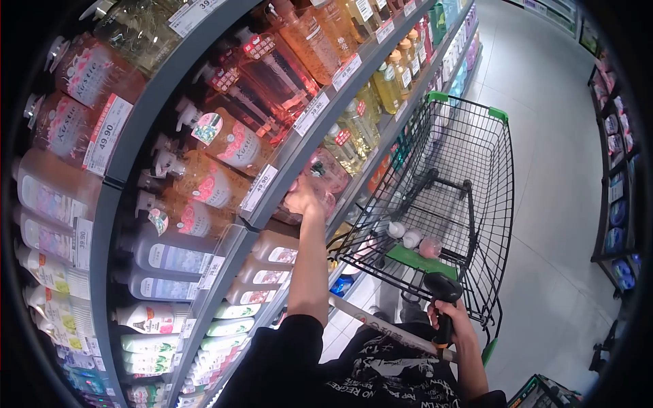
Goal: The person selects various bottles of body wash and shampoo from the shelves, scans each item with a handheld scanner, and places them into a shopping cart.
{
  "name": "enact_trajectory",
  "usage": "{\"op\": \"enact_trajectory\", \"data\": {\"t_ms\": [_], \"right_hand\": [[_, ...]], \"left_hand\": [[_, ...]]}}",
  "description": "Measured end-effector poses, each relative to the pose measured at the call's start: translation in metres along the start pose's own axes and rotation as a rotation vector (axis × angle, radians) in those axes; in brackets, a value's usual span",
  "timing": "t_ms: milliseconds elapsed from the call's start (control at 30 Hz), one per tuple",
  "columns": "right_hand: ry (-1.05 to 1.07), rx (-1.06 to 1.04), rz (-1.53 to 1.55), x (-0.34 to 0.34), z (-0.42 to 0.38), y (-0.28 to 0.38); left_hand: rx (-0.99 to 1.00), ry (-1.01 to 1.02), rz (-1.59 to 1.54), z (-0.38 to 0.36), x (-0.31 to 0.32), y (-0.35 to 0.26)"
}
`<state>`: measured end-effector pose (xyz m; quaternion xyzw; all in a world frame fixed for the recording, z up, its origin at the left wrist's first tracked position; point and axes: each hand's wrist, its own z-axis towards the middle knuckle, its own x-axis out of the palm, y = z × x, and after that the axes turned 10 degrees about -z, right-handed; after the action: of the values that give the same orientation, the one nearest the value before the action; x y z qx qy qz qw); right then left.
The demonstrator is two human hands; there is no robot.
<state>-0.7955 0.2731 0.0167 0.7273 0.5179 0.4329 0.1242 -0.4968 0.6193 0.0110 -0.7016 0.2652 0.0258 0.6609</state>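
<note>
left hand (304, 198) was up on the upright pink bottle (325, 178) on the shelf (286, 170), grip unclear; right hand (454, 319) clamped on a scanner (442, 294), well apart.

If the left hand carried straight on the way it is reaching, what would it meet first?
The left hand is already at the pink pump bottle on the shelf and seems to touch it; depth is unclear. Straight on, it would likely meet that bottle first.

A single head-worn fisheye camera looks forward and steeply down, close to the shelves (204, 204) on the left. The aisle floor (544, 136) stretches ahead; dark, curved edges probably hide the periphery.
</note>
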Motion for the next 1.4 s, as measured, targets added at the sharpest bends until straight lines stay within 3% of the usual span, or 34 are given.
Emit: {"op": "enact_trajectory", "data": {"t_ms": [133,200,267,333,400,500,533,600,667,733,867,933,967,1000,1067,1100,1133,1200,1233,1300,1400], "right_hand": [[-0.017,0.017,-0.025,-0.003,-0.002,-0.003],[-0.022,0.016,-0.021,-0.004,-0.002,-0.003],[0.016,-0.007,-0.044,-0.003,-0.003,-0.002],[0.033,-0.025,-0.045,-0.002,-0.003,-0.003],[0.03,-0.053,-0.067,-0.003,-0.005,-0.002],[0.044,-0.069,-0.047,-0.003,-0.008,-0.002],[0.048,-0.064,-0.056,-0.002,-0.009,-0.001],[0.06,-0.062,0.015,0.002,-0.012,0.001],[0.094,-0.062,-0.004,0.007,-0.02,0.007],[0.121,-0.054,-0.027,0.008,-0.024,0.009],[0.241,-0.139,-0.138,0.006,-0.029,0.012],[0.293,-0.18,-0.202,0.007,-0.031,0.013],[0.376,-0.133,-0.163,0.006,-0.035,0.016],[0.38,-0.127,-0.17,0.013,-0.043,0.026],[0.551,-0.021,-0.33,0.03,-0.058,0.047],[0.713,-0.048,-0.35,0.029,-0.051,0.039],[0.734,-0.241,-0.435,0.04,-0.052,0.038],[0.845,-0.257,-0.576,0.048,-0.05,0.046],[0.842,-0.253,-0.577,0.05,-0.048,0.05],[0.862,0.072,-0.556,0.051,-0.044,0.055],[0.757,0.061,-0.297,0.042,-0.044,0.049]], "left_hand": [[0.112,-0.021,-0.143,-0.006,-0.013,0.019],[0.379,-0.041,-0.316,0.0,-0.021,0.043],[0.392,0.025,-0.326,0.003,-0.033,0.054],[0.511,0.281,-0.532,-0.001,-0.046,0.055],[0.593,0.242,-0.426,-0.007,-0.059,0.052],[0.905,0.514,-0.341,-0.032,-0.106,0.031],[0.899,0.504,-0.341,-0.04,-0.123,0.022],[0.987,0.746,-0.312,-0.052,-0.154,0.006],[0.952,0.831,-0.382,-0.06,-0.179,-0.005],[0.718,1.128,-0.899,-0.062,-0.197,-0.01],[0.542,1.198,-1.194,-0.054,-0.221,-0.014],[0.191,1.316,-1.433,-0.051,-0.229,-0.019],[0.072,1.391,-1.419,-0.055,-0.232,-0.02],[0.074,1.382,-1.424,-0.057,-0.229,-0.023],[0.007,1.598,-1.43,-0.059,-0.226,-0.025],[-0.015,1.587,-1.394,-0.063,-0.227,-0.026],[-0.023,1.582,-1.393,-0.067,-0.228,-0.027],[-0.236,1.662,-1.407,-0.075,-0.224,-0.029],[-0.234,1.743,-1.402,-0.077,-0.22,-0.031],[-0.249,1.742,-1.396,-0.079,-0.215,-0.026],[-0.209,1.754,-1.32,-0.08,-0.213,-0.03]]}}
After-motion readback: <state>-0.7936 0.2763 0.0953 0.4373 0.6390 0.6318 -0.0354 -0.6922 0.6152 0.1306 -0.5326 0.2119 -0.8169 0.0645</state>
